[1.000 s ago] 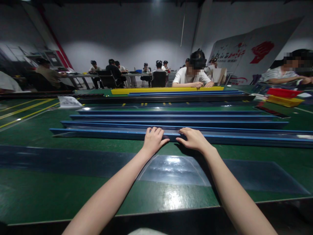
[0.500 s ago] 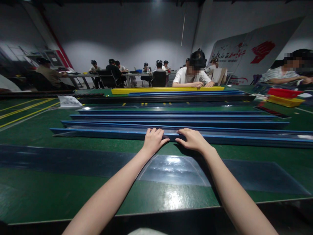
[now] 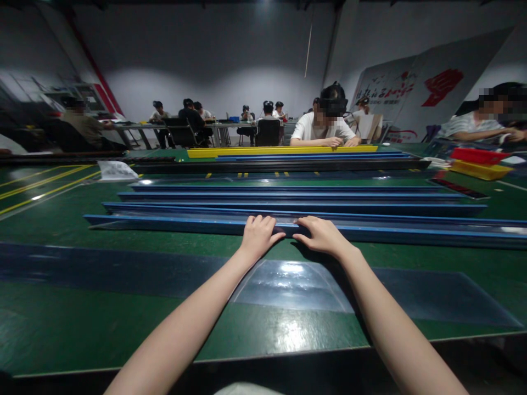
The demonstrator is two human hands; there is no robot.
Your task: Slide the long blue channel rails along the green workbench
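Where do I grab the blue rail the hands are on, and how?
Take the blue rail by its raised front edge, from the near side, probably at two separate spots: it's long, and that thin upright rim should pinch easily.

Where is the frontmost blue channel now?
In the head view, the frontmost blue channel crosses the middle to the right edge, beyond the flat sheet, with the left hand and right hand on it.

The bare right hand (image 3: 320, 236) has shifted slightly leftward along the nearest long, blue, raised-edged channel (image 3: 185, 226), narrowing the gap to the bare left hand (image 3: 257, 236). At the far left edge, less of a white-clothed person (image 3: 10, 146) shows now.
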